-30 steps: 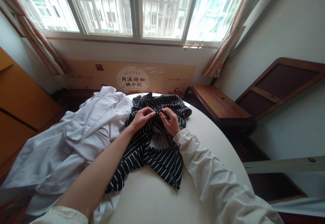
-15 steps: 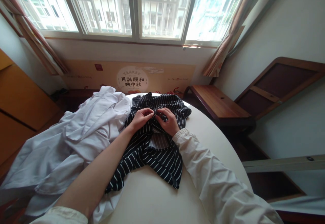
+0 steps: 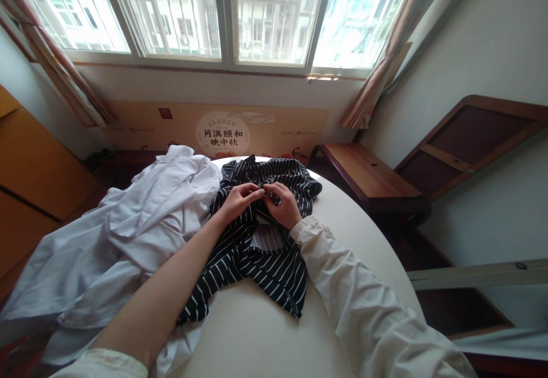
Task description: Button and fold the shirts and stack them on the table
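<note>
A black shirt with thin white stripes lies crumpled on a round cream table. Both my hands rest on its upper part, fingertips meeting. My left hand pinches a fold of the striped cloth, sleeve pushed up to the elbow. My right hand, in a cream long sleeve, has its fingers curled onto the same fold just right of the left hand. What sits between the fingertips is too small to make out.
A heap of white clothing covers the table's left side and hangs over its edge. A printed cardboard panel stands under the window. A dark wooden bench and a leaning wooden frame are at the right.
My right hand's fingertips have crept slightly left toward my left hand on the fold; otherwise the hands and shirt stay in place.
</note>
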A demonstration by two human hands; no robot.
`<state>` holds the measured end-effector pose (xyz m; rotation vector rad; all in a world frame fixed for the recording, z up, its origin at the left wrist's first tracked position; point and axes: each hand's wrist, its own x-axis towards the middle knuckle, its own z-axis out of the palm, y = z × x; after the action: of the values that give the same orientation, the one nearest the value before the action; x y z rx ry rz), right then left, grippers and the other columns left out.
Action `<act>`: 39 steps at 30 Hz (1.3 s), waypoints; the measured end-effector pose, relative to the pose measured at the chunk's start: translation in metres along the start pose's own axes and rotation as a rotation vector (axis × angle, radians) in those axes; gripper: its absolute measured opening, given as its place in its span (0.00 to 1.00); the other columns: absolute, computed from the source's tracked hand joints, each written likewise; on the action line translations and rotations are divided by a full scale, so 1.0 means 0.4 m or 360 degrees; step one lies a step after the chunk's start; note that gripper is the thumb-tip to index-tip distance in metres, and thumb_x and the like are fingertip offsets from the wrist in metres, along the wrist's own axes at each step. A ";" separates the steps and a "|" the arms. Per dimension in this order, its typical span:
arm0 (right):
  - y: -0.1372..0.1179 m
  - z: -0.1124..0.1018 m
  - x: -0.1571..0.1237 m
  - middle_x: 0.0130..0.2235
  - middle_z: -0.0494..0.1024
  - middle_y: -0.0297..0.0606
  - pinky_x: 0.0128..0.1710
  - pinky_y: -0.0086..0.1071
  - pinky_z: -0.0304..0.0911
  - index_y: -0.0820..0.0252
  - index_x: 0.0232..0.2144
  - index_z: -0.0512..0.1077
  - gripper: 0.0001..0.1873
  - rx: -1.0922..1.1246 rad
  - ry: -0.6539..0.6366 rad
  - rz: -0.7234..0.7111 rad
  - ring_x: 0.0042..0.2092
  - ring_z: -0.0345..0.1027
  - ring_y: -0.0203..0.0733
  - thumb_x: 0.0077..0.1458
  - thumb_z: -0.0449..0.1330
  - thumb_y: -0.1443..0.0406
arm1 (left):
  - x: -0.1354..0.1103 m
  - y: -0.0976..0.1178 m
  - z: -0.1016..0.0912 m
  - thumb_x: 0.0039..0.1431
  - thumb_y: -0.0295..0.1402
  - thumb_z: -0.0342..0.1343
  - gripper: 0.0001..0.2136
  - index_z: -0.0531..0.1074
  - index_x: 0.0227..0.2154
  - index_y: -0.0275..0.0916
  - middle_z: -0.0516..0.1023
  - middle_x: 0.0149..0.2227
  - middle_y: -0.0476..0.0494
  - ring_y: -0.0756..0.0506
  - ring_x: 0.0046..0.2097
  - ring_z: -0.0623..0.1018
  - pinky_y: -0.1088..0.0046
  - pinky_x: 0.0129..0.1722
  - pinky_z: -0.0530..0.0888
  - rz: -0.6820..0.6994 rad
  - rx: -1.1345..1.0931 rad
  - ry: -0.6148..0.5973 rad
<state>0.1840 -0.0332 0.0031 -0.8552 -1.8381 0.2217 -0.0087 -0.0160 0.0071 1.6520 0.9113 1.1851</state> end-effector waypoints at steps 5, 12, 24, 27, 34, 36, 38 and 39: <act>-0.009 -0.005 0.001 0.34 0.74 0.35 0.44 0.39 0.69 0.54 0.48 0.77 0.13 -0.0011 -0.0015 -0.0001 0.37 0.69 0.43 0.61 0.62 0.69 | 0.003 -0.007 0.001 0.57 0.45 0.67 0.15 0.82 0.38 0.38 0.84 0.39 0.43 0.43 0.41 0.80 0.69 0.43 0.74 0.0023 0.0112 0.0041; -0.025 -0.015 0.004 0.34 0.73 0.34 0.45 0.38 0.68 0.53 0.52 0.77 0.17 0.0052 -0.0032 0.0053 0.36 0.68 0.42 0.61 0.60 0.69 | 0.011 -0.014 -0.006 0.56 0.43 0.65 0.14 0.84 0.38 0.38 0.85 0.40 0.44 0.42 0.43 0.80 0.66 0.47 0.75 -0.0043 0.0021 0.0114; -0.026 -0.018 0.004 0.35 0.74 0.35 0.38 0.36 0.66 0.53 0.49 0.77 0.15 0.0102 0.0025 0.0155 0.34 0.66 0.41 0.65 0.55 0.69 | 0.008 -0.002 -0.004 0.57 0.48 0.67 0.17 0.83 0.38 0.38 0.84 0.39 0.43 0.43 0.42 0.80 0.67 0.47 0.75 -0.0083 -0.0072 0.0068; -0.022 -0.015 0.002 0.34 0.74 0.34 0.39 0.36 0.66 0.53 0.49 0.76 0.14 0.0115 0.0048 0.0200 0.33 0.66 0.41 0.65 0.56 0.68 | 0.007 0.002 -0.003 0.58 0.49 0.67 0.17 0.83 0.38 0.38 0.84 0.39 0.43 0.43 0.42 0.79 0.68 0.47 0.74 -0.0073 -0.0086 0.0051; -0.020 -0.019 0.000 0.38 0.78 0.37 0.43 0.38 0.68 0.53 0.50 0.77 0.14 0.0126 0.0037 0.0196 0.37 0.70 0.42 0.69 0.54 0.64 | 0.004 0.005 -0.003 0.57 0.50 0.67 0.19 0.83 0.39 0.37 0.84 0.39 0.42 0.43 0.42 0.80 0.67 0.47 0.75 -0.0081 -0.0080 0.0009; -0.020 -0.019 0.001 0.38 0.78 0.37 0.43 0.38 0.68 0.53 0.51 0.77 0.13 0.0126 -0.0008 0.0174 0.37 0.70 0.42 0.70 0.56 0.62 | 0.003 0.004 -0.003 0.54 0.49 0.69 0.19 0.83 0.39 0.38 0.84 0.40 0.42 0.43 0.42 0.80 0.66 0.47 0.76 -0.0085 -0.0099 -0.0016; -0.018 -0.017 0.003 0.37 0.78 0.37 0.42 0.38 0.68 0.53 0.49 0.79 0.12 0.0112 -0.0036 0.0150 0.36 0.69 0.42 0.69 0.58 0.60 | 0.002 0.003 -0.004 0.52 0.48 0.71 0.19 0.83 0.39 0.38 0.84 0.40 0.41 0.42 0.42 0.80 0.66 0.47 0.76 -0.0083 -0.0117 -0.0044; -0.017 -0.015 0.004 0.36 0.78 0.37 0.41 0.37 0.68 0.53 0.47 0.80 0.11 0.0112 -0.0032 0.0140 0.36 0.69 0.43 0.69 0.60 0.59 | 0.002 0.003 -0.004 0.52 0.47 0.71 0.19 0.83 0.39 0.38 0.84 0.40 0.42 0.43 0.42 0.80 0.66 0.46 0.76 -0.0082 -0.0124 -0.0052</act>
<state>0.1860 -0.0383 0.0105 -0.8881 -1.8026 0.3493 -0.0100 -0.0153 0.0088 1.5727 0.8715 1.1413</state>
